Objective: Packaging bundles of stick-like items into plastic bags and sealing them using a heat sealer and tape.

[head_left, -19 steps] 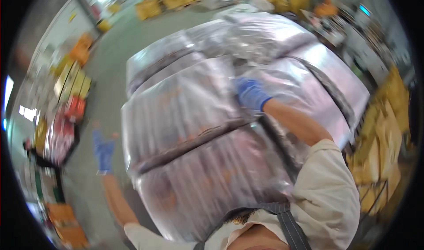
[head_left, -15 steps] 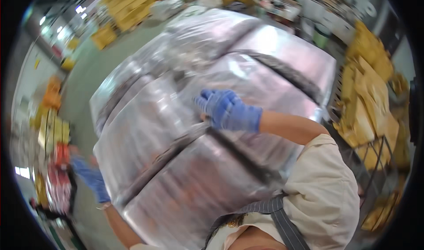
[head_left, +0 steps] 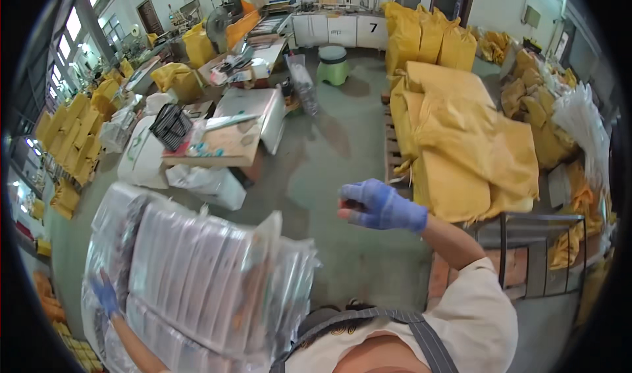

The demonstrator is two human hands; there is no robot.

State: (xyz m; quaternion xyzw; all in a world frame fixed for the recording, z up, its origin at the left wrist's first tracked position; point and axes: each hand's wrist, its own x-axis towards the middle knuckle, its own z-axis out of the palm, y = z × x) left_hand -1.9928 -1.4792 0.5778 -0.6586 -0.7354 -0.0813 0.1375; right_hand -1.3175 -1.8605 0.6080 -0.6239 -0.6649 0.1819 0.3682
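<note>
Large bundle (head_left: 197,274) of flat packs in clear film carried low at the left side of the body, pressed against the torso; film loose and crumpled at the upper right corner, packs stacked on edge in rows. Left hand (head_left: 105,295), blue-gloved, laid against the far left face of the bundle, fingers spread on the film, apparently bracing the load from outside so that the body takes the other side. Whether the fingers curl under an edge cannot be told.

Right hand (head_left: 376,205), also blue-gloved, raised clear to the right of the bundle, well apart from it, loosely curled and holding nothing. Judged free, the weight resting on the left arm alone.

Beyond the bundle, towards the upper left: low table (head_left: 217,146) bearing a brown board, with a black wire basket (head_left: 171,126) just beside it and white sacks (head_left: 201,182) on the floor between table and bundle. To the right of the bundle, past the right hand: heap of yellow bags (head_left: 461,142) stacked on a wooden pallet (head_left: 392,142), presumably kept off the concrete floor (head_left: 329,156). Green stool (head_left: 333,63) far beyond the bundle. Metal frame (head_left: 540,254) at the far right, behind the right arm.
</note>
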